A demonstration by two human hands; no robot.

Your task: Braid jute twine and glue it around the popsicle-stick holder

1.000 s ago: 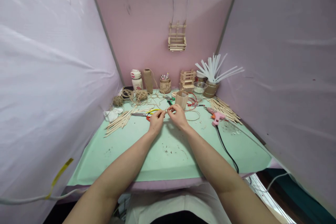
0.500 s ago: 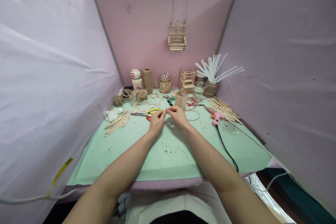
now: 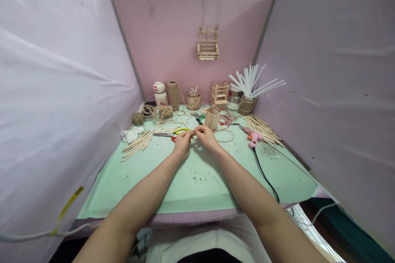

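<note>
Toward the left of the green tabletop, thin wooden sticks lay fanned out, scissors just right of them. Next came the left hand, its fingertips meeting those of the right hand; both seemed to pinch a small brownish piece, too little exposed to name. Those fingertips had drawn closer over the last second, suggesting finer, two-handed work. Just beyond stood the slatted wooden cup, unmoved; farther right lay a pink glue gun.
</note>
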